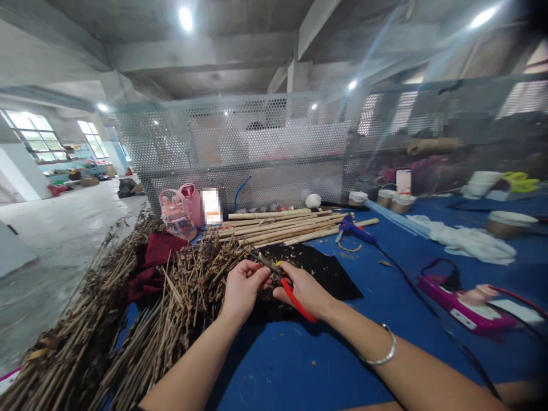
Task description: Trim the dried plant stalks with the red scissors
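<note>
My right hand (pixel 302 290) is wrapped round a pair of pruning shears with a red handle (pixel 298 302); their dark blades point up and left. Close beside the blades, my left hand (pixel 245 287) is closed in a pinch, and what lies between its fingertips is too small to make out. Both hands are above a black cloth (pixel 329 271) strewn with small plant scraps. A thick pile of dried plant stems (pixel 199 279) lies against my left hand and spreads toward the lower left.
Pale wooden sticks (pixel 278 228) lie behind the cloth, with a blue glue gun (pixel 357 229) at their right. A purple power strip (pixel 464 305) and cords cross the blue table (pixel 274 371) on the right. Pink bottles (pixel 180 214) stand at the back left, before a perforated metal screen (pixel 240 142).
</note>
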A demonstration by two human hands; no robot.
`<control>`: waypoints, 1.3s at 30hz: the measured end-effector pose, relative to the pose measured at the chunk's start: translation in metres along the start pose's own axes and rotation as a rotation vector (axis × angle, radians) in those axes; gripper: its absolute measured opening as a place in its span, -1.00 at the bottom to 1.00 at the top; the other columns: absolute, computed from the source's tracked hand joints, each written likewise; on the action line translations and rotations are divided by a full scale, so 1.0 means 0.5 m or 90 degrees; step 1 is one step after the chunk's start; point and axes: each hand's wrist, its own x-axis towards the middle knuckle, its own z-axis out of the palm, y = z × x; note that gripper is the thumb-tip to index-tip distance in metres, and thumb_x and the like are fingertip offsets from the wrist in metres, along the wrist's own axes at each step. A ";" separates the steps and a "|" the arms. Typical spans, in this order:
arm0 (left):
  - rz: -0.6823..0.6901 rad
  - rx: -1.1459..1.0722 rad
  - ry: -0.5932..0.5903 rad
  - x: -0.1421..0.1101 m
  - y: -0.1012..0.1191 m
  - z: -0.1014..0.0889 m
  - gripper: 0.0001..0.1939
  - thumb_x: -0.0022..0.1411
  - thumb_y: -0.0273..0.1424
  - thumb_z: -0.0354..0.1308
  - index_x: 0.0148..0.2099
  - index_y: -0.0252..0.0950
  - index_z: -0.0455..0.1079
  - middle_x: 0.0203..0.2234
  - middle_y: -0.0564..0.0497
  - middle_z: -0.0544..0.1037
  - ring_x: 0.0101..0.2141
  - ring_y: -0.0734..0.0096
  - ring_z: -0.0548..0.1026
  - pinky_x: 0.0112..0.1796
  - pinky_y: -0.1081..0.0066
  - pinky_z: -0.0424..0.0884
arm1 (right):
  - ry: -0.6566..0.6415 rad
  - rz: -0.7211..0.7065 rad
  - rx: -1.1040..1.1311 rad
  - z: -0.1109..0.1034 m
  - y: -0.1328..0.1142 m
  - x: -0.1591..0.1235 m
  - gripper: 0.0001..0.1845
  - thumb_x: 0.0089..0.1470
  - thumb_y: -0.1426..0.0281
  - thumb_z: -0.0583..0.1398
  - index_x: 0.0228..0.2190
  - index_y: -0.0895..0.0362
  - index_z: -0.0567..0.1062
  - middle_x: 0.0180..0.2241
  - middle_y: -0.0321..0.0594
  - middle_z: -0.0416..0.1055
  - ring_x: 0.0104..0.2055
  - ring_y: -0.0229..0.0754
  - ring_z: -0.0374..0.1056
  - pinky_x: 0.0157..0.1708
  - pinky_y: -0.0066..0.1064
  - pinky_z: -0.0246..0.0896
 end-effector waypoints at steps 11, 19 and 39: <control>0.004 -0.083 0.014 0.001 -0.005 0.004 -0.71 -0.07 -0.33 0.25 -0.32 -0.38 0.31 -0.54 0.06 0.46 -0.54 0.65 0.40 -0.49 0.62 0.34 | 0.061 0.033 -0.031 0.021 0.011 0.008 -0.65 -0.16 0.16 0.21 -0.42 0.10 0.23 -0.47 -0.32 0.33 -0.48 -0.29 0.20 -0.50 -0.49 0.01; -0.025 -0.122 -0.015 -0.009 -0.006 0.008 -0.71 -0.09 -0.35 0.26 -0.34 -0.39 0.30 -0.55 0.03 0.47 -0.56 0.64 0.40 -0.50 0.61 0.35 | 0.068 -0.032 -0.015 0.020 0.002 0.005 -0.63 -0.17 0.21 0.23 -0.36 0.13 0.25 -0.34 -0.23 0.32 -0.35 -0.24 0.22 -0.36 -0.44 0.10; 0.011 -0.053 0.046 -0.005 -0.009 0.003 -0.69 -0.12 -0.30 0.25 -0.35 -0.41 0.33 -0.57 0.04 0.46 -0.58 0.61 0.38 -0.52 0.55 0.34 | 0.064 0.083 -0.054 0.039 0.020 0.007 -0.65 -0.07 0.08 0.12 -0.42 0.12 0.34 -0.53 -0.29 0.37 -0.54 -0.29 0.22 -0.55 -0.51 0.00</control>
